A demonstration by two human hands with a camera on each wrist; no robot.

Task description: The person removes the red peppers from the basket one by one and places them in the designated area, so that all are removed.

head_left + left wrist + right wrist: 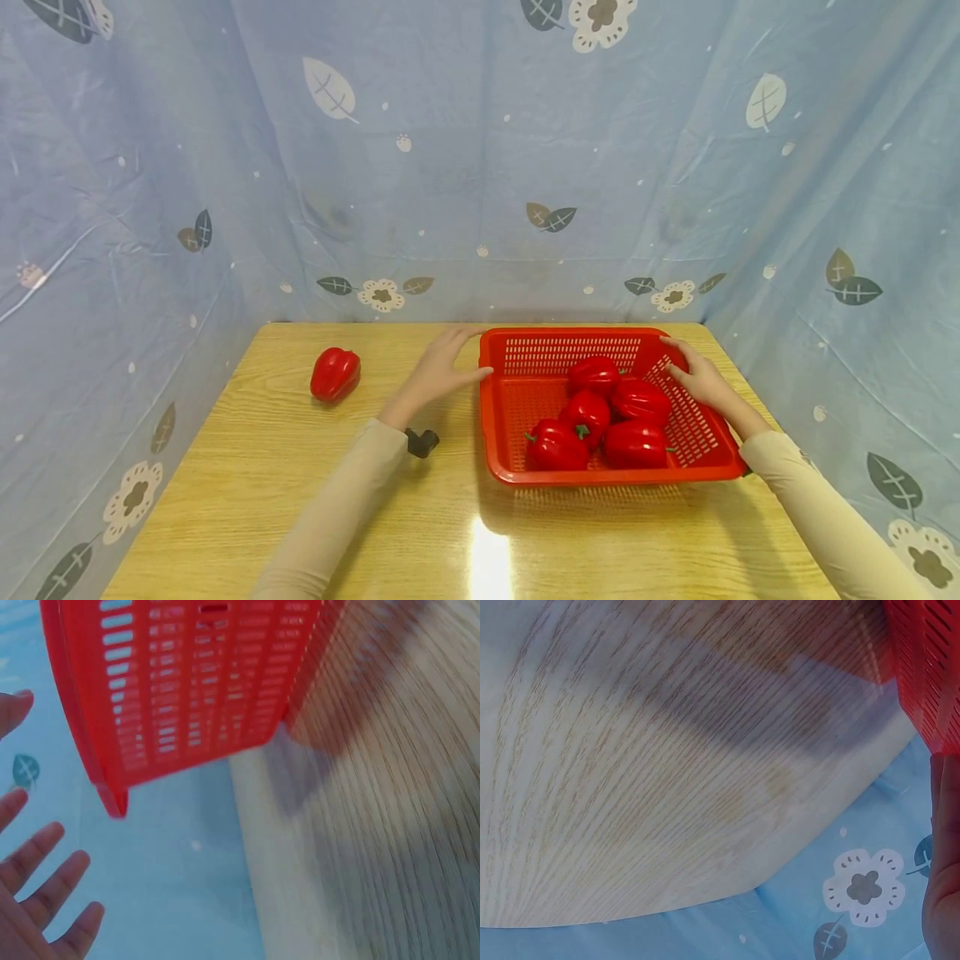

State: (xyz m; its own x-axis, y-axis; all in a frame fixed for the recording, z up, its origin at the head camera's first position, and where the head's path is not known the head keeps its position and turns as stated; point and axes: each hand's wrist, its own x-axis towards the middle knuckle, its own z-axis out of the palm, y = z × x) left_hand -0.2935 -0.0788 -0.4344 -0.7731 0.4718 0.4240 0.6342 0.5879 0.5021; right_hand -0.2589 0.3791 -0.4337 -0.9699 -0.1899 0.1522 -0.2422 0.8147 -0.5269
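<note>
A red plastic basket (525, 477) with slotted walls stands on the table, and several red bell peppers (637, 442) lie inside it. At its left rim is my left hand (438, 372), fingers spread and thumb pointing to the rim. The left wrist view has the fingers (56, 881) extended beside the basket's wall, with a gap between. My right hand (705, 379) is at the right rim, its thumb and fingers reaching over the edge. In the right wrist view only part of that hand shows, close against the red wall (930, 667).
Another red bell pepper (335, 374) lies by itself on the left part of the wooden table (247, 492). A patterned blue curtain (450, 167) hangs behind the table and on both sides. A small black object (422, 442) shows beside my left wrist.
</note>
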